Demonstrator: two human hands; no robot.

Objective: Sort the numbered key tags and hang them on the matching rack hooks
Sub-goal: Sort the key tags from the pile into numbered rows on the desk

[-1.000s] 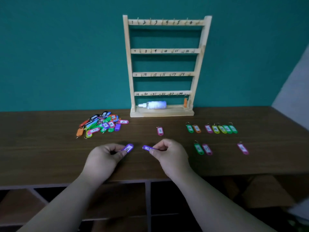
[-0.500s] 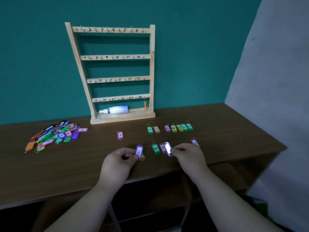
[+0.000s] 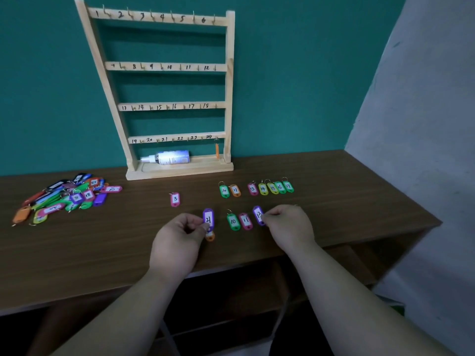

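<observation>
Your left hand (image 3: 180,235) pinches a purple tag marked 21 (image 3: 208,219) between thumb and fingertips, holding it upright just above the desk (image 3: 102,253), and a small orange tag (image 3: 210,236) peeks out just beneath it. Your right hand (image 3: 289,224) pinches another purple tag (image 3: 258,215) by its lower end; its number looks like 12 or 13, but I cannot tell which. That tag sits just beside the green 10 tag (image 3: 233,221) and the pink 11 tag (image 3: 246,221), so you seem to be laying it into the near row.

Behind that row lies a second line of sorted tags (image 3: 257,188), running from 10 and 11 on to 13 through 17. A lone pink 3 tag (image 3: 175,199) lies apart to the left. Farther left, a loose pile of mixed tags (image 3: 66,196) is not yet sorted, and it is by far the bigger share.

The wooden rack (image 3: 164,91) stands at the back of the desk with hooks numbered 1 to 24. Only one orange tag (image 3: 217,151) hangs there, on the hook by 24; every other hook looks bare. A white spray bottle (image 3: 169,157) lies on the rack's base.

So you are early on: sorting is partly done and hanging has barely begun. The pile must be laid out, then nearly every tag hung.
</observation>
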